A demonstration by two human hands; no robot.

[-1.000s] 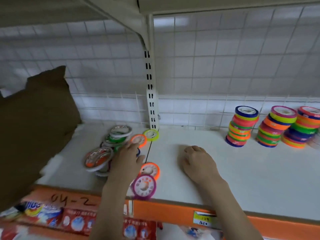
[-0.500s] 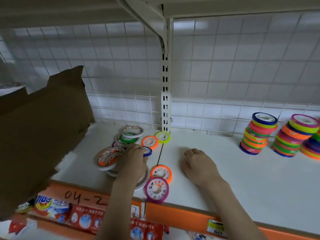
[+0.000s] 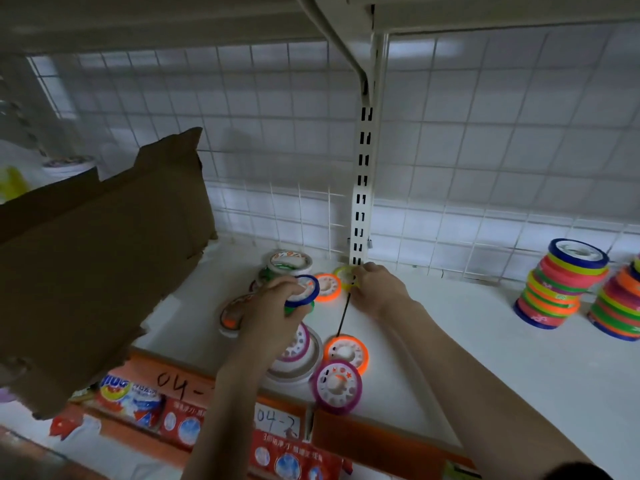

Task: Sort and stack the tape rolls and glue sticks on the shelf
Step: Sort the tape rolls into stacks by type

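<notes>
My left hand [image 3: 273, 306] is closed around a blue tape roll [image 3: 304, 289], lifted a little above a loose heap of rolls on the white shelf [image 3: 450, 341]. My right hand [image 3: 377, 289] reaches to the back and its fingertips touch a yellow-green roll [image 3: 344, 276] by the upright post; whether it grips the roll is unclear. An orange roll [image 3: 327, 287] lies between the hands. Nearer the front edge sit another orange roll [image 3: 346, 353] and a purple roll [image 3: 336, 386]. A purple roll on a large white one [image 3: 294, 362] is partly hidden by my left forearm.
Two neat stacks of coloured rolls [image 3: 557, 285] [image 3: 620, 306] stand at the right. A brown cardboard flap [image 3: 97, 258] juts over the shelf's left end. A slotted white post [image 3: 362, 202] and wire grid close the back. Packaged goods [image 3: 131, 400] hang below the orange shelf edge.
My left hand has picked the blue roll up out of the heap. My right hand left its resting spot mid-shelf and moved back to the yellow-green roll. The camera shifted closer and left.
</notes>
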